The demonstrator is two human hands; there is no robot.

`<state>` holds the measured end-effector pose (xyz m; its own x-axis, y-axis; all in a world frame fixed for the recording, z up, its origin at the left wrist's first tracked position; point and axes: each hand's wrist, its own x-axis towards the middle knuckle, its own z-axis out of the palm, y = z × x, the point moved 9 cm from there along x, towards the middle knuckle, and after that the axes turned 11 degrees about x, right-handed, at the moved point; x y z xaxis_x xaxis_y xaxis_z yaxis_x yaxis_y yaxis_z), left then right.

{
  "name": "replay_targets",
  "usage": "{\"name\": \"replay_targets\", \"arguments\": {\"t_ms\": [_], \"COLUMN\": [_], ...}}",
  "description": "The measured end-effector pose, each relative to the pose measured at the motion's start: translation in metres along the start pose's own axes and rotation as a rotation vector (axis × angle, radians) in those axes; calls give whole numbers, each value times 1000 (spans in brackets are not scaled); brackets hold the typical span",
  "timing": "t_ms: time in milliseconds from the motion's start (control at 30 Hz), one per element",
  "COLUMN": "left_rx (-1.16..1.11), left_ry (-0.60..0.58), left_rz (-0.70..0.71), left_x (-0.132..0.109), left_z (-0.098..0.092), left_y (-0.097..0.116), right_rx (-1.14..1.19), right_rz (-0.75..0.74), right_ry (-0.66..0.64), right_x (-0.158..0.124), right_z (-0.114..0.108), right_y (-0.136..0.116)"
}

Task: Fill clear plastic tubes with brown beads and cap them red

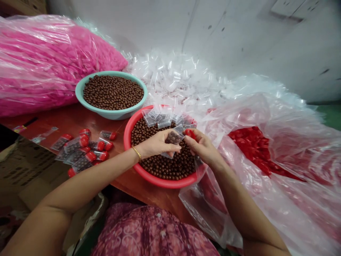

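Over a red basin (165,184) of small round brown balls (170,168), my left hand (157,143) grips a clear plastic container (174,137) with brown balls inside. Its open end faces right. My right hand (200,145) pinches a red cap (190,133) close beside that end; whether the two touch I cannot tell. Several clear containers (152,118) without caps lie on the balls at the back of the basin. To the left, a group of filled containers with red caps (82,151) lies on the red-brown table (119,138).
A pale green basin (80,93) of brown balls stands behind at the left. Beside it is a big bag of pink pieces (53,60). Clear containers are heaped (176,76) against the wall. An opened plastic bag (290,142) with red caps (253,149) lies at the right.
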<state>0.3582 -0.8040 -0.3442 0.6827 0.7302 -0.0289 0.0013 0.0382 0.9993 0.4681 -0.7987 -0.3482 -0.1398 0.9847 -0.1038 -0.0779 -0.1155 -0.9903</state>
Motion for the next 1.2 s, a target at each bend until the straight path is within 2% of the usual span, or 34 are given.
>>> {"name": "replay_targets", "arguments": {"t_ms": [67, 133, 300, 467, 667, 733, 867, 1033, 1100, 1200], "left_rx": [48, 87, 213, 307, 446, 481, 561, 621, 611, 515], "left_ry": [8, 28, 71, 121, 166, 170, 181, 206, 215, 204], "left_rz": [-21, -42, -17, -30, 26, 50, 59, 80, 48, -87], "left_x": [1, 2, 2, 0, 0, 0, -1, -3, -3, -4], "left_z": [2, 2, -2, -6, -7, -6, -8, -6, -6, -9], "left_y": [-2, -4, -6, -11, -1, 1, -2, 3, 2, -10], "right_rx": [36, 24, -391, -681, -793, -770, -688, -654, -709, -830], "right_rz": [42, 14, -307, -537, -766, -776, -695, -571, -603, -717], "right_ry": [-6, -23, -110, -169, -106, -122, -155, -106, -105, -112], "right_x": [-2, -5, -14, -24, -38, -39, -36, -35, -37, -42], "right_z": [-1, 2, 20, 29, 32, 35, 35, 29, 33, 43], "right_y": [2, -3, -28, -30, -40, -40, -33, -25, -24, -23]}}
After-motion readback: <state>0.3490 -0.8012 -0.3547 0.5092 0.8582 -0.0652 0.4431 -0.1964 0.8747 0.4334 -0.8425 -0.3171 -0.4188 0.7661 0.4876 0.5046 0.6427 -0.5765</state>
